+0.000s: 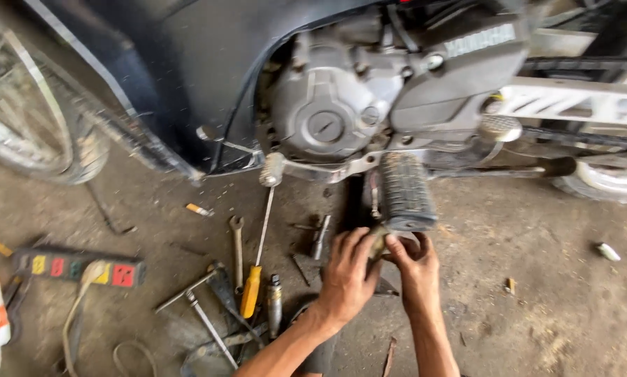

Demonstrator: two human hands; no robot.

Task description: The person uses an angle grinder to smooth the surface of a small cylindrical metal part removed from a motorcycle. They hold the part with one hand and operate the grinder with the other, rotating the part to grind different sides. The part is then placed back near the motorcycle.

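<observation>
— Why are both hands bunched up under the motorcycle engine [327, 115] like that?

— They're meeting at the outer end of the ribbed rubber footrest [405, 192]. The left hand [348, 276] is curled, fingers pinched around some small dull piece right at the footrest's tip; the right hand [414, 265] comes in from the other side, fingertips pressed on the same spot. What the piece is, I can't tell; the fingers cover most of it.

— And the tools on the concrete floor [537, 279]?

— Laid just left of the forearm, within reach. I count one screwdriver with an orange-yellow handle [252, 290], its shaft pointing up toward the gear lever, one open-ended spanner [237, 244] beside it, a T-handle wrench [194, 300], and a short metal-tipped tool [275, 304] lying parallel.

— Anything further out?

— One power strip with coloured switches [83, 267] off to the left, a cable trailing from it, and the front wheel [27, 105] at the frame's edge.
</observation>
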